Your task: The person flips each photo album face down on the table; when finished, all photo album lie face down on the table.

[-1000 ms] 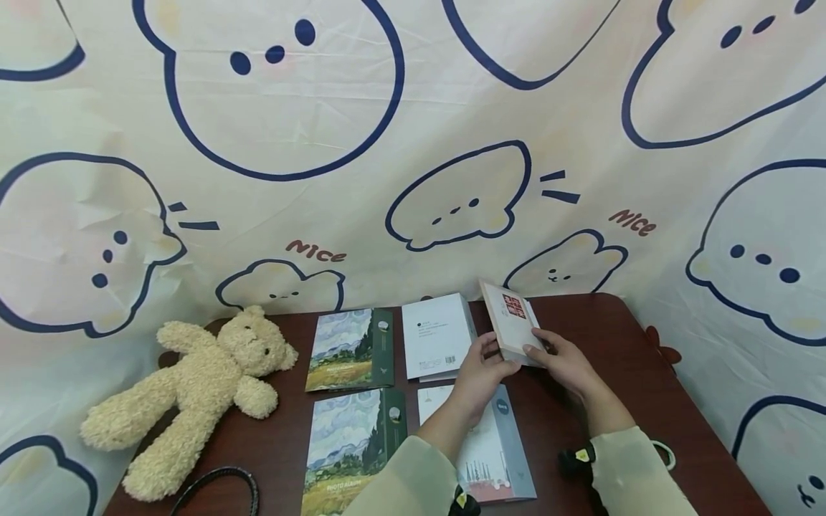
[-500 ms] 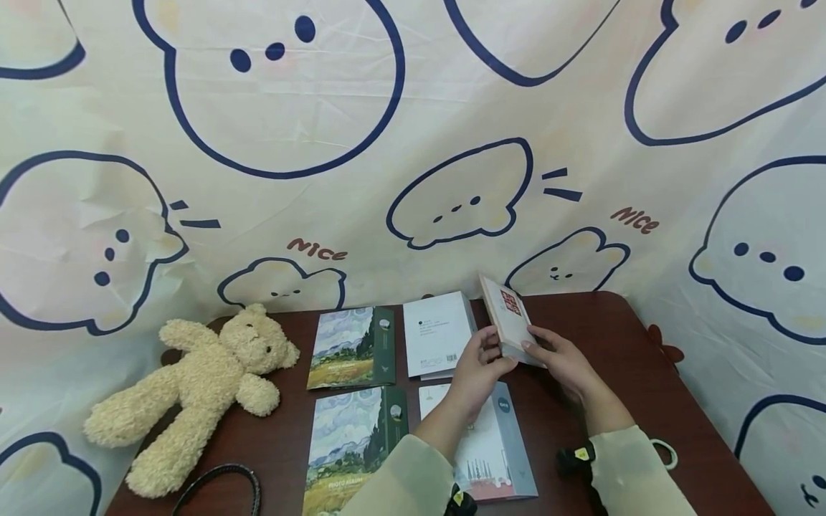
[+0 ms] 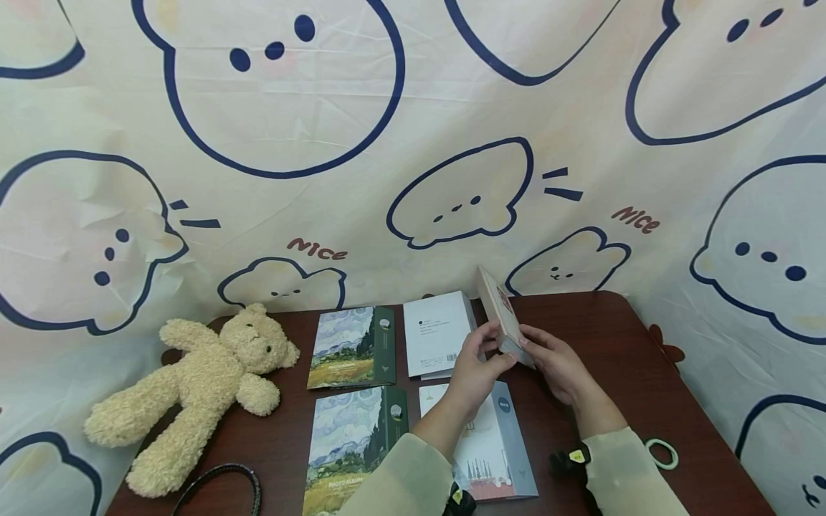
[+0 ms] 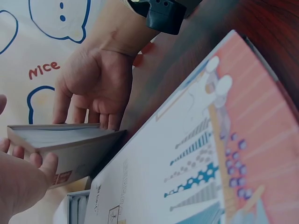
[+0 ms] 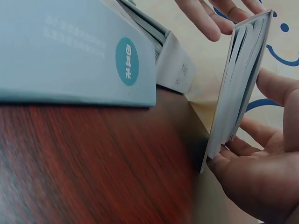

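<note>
A small white photo album (image 3: 497, 312) with a red square print on its cover is held tilted above the far right of the table. My left hand (image 3: 474, 369) grips its lower left side near the spine. On the opposite side, my right hand (image 3: 560, 367) holds the lower right edge between thumb and fingers. The right wrist view shows the pages (image 5: 240, 79) slightly fanned between the covers. Beneath my left forearm lies a white album with a blue-grey strip (image 3: 513, 451), partly hidden.
Two green-spined albums (image 3: 382, 347) with a painted landscape lie left of centre. A white album (image 3: 435, 333) lies behind my left hand. A plush bear (image 3: 209, 390) rests at the left, near a dark looped cord (image 3: 222, 469). A pale green ring (image 3: 663, 454) is at the right.
The held album has turned, so its front cover now shows more edge-on. My right hand has shifted slightly left with its fingers on the album's side. The other albums have stayed put.
</note>
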`<control>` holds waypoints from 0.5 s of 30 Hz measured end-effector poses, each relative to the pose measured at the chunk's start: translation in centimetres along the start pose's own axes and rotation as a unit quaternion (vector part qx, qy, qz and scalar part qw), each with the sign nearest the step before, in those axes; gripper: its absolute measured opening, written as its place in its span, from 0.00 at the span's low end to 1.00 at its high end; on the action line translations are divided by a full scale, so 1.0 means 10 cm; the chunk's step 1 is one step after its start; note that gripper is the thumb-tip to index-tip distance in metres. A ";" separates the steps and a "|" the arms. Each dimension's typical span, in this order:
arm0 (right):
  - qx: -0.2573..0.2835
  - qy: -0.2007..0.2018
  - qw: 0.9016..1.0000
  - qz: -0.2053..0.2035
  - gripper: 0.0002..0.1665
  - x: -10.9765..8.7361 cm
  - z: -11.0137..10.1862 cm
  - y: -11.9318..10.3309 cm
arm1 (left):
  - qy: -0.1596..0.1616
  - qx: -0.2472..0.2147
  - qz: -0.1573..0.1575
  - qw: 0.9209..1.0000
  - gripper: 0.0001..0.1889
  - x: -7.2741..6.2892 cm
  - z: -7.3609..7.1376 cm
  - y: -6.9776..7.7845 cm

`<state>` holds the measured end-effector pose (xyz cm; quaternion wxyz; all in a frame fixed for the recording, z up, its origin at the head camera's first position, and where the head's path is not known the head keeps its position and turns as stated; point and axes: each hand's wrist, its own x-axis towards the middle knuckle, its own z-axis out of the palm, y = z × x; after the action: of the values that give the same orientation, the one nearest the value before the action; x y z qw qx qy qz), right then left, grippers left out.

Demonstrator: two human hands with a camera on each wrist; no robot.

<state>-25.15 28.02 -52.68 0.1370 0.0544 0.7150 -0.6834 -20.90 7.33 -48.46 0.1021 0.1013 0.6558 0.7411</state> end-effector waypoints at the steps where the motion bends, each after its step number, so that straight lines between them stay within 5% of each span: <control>1: 0.011 -0.003 1.000 -0.003 0.41 0.00 0.01 0.01 | -0.001 0.000 0.003 1.000 0.33 0.01 0.00 0.00; 15: 0.135 -0.080 0.986 -0.052 0.37 -0.03 0.15 0.08 | -0.013 0.013 0.031 0.999 0.30 0.03 -0.02 0.11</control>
<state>-24.48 26.63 -53.41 0.1489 -0.0198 0.6048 -0.7821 -21.21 7.09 -47.40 0.0860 0.1323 0.6608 0.7338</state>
